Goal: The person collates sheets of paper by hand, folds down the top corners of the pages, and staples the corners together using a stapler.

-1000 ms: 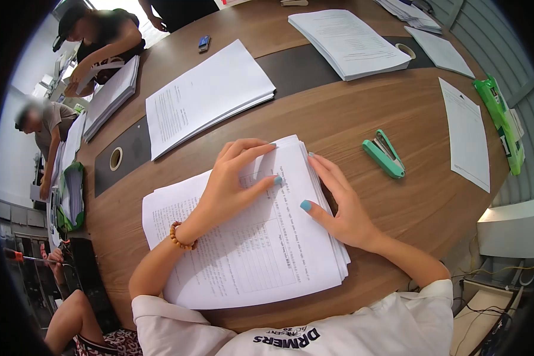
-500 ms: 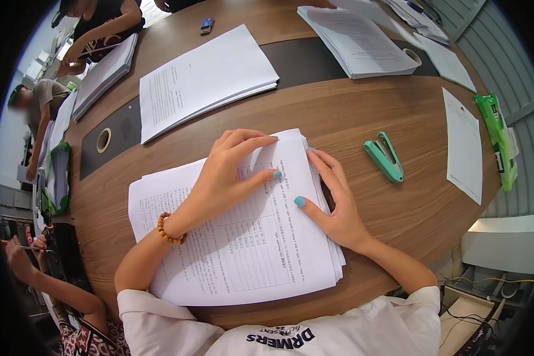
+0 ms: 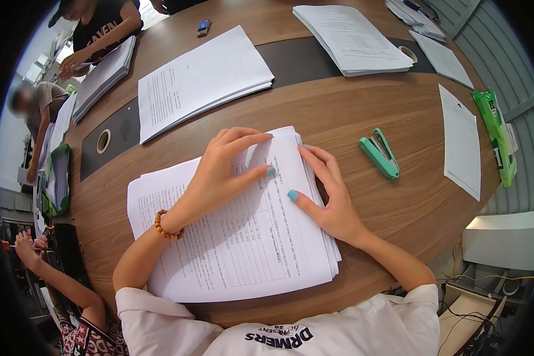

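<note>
A thick stack of printed paper (image 3: pixel 243 255) lies slightly askew on the wooden table in front of me, its top sheet bearing text and a table grid. Across its upper part rests my left hand (image 3: pixel 228 163), fingers stretched and thumb apart. My right hand (image 3: pixel 331 199) is at the stack's right side, with the thumb on the top sheet and the other fingers along the upper right edge. Both hands look open, touching the paper without a visible grip. To the right of my right hand lies a green stapler (image 3: pixel 380 153).
Further paper stacks (image 3: pixel 204 80) (image 3: pixel 353 41) lie across the table (image 3: pixel 391 231). At the right are a single sheet (image 3: pixel 460 142) and a green packet (image 3: pixel 495 136). A blue small box (image 3: pixel 203 26) sits at the back. Other people work along the left side.
Both hands keep nearly the same pose on the stack. At the far right, a blurred sheet and hand over the back stack are gone from view. The view has shifted slightly.
</note>
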A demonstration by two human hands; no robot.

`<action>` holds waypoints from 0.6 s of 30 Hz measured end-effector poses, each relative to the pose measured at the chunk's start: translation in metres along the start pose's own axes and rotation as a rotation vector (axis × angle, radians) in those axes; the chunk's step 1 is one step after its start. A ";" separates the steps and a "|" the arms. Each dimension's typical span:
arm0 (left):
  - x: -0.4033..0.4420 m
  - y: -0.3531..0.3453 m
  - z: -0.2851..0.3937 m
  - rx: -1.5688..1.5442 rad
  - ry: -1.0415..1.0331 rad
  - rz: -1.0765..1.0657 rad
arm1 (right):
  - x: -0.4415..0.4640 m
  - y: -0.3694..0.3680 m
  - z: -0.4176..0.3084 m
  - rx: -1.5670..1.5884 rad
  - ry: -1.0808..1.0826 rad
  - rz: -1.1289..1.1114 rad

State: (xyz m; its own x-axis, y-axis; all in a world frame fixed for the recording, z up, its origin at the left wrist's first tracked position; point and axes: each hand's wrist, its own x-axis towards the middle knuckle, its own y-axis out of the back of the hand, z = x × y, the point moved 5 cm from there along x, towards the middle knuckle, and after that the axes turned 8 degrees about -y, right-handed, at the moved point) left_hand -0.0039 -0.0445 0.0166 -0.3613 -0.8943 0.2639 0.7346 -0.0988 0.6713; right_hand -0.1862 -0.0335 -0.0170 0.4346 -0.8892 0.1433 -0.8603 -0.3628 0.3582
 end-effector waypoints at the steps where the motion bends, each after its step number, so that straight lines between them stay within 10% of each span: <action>1: 0.000 0.000 0.000 -0.001 0.001 -0.001 | 0.001 0.002 -0.002 0.010 -0.037 -0.013; 18: 0.000 0.006 -0.001 -0.118 0.001 -0.013 | 0.005 0.002 -0.031 -0.547 0.130 -0.005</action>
State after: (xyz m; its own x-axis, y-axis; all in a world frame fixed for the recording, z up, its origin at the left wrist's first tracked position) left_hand 0.0014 -0.0457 0.0198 -0.3706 -0.8931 0.2551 0.7924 -0.1607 0.5885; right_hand -0.1775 -0.0302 0.0131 0.4973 -0.8337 0.2402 -0.6096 -0.1388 0.7805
